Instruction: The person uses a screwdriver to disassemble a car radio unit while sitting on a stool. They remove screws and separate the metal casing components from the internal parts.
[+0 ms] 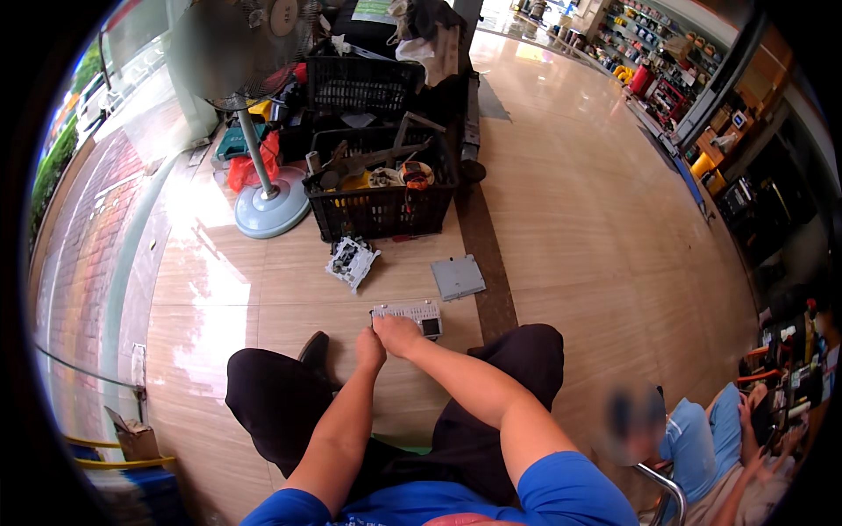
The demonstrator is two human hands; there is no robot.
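Observation:
A pale rectangular device [408,312] with rows of small grey parts and a dark square at its right end is in front of me, between my knees. Both hands meet at its left end. My right hand [396,335] is closed and overlaps the device's near left corner. Close against it on the left, my left hand [370,349] is closed as well. Their fingertips are hidden, so I cannot make out what they hold. Beyond the device lie a flat grey panel [458,278] and a white plastic frame with dark parts inside [353,263].
A black crate [377,216] of tools stands ahead, another black crate [361,85] behind it. To their left is a fan on a round base [270,215], beside a red bag [254,162]. A seated person [702,438] is at the lower right. Shelves [653,39] line the far right.

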